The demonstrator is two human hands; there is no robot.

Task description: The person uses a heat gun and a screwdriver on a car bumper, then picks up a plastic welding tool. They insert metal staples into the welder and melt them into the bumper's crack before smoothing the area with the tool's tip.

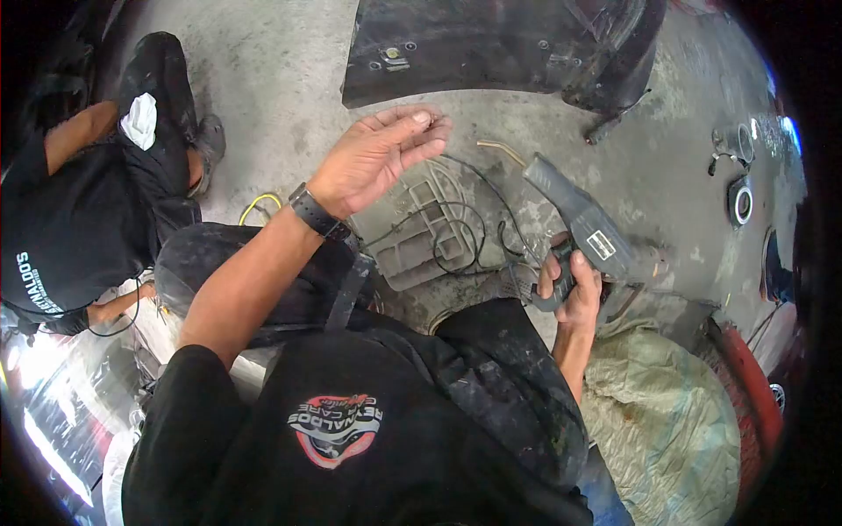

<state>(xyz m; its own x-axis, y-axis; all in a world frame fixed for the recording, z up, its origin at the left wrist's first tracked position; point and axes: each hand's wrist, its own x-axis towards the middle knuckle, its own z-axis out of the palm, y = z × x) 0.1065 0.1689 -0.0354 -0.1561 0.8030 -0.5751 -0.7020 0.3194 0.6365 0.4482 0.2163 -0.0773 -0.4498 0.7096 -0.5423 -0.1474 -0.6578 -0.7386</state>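
My right hand [574, 294] grips the handle of a dark grey soldering gun [583, 215], whose bent brass-coloured tip [500, 151] points up and to the left. My left hand [377, 158], with a black watch [317, 213] on the wrist, is raised with thumb and fingertips pinched together. Whatever lies between those fingertips is too small to make out. The left fingers are a short way left of the tip, apart from it. A black cable [478, 175] loops over the floor below both hands.
A large dark curved panel [456, 53] lies on the concrete floor ahead. Below my hands is a grey slotted plastic piece [421, 254]. On the left, another person [79, 210] in black sits near a white cloth [139, 121]. A woven sack [658, 412] and tape roll [742, 202] are right.
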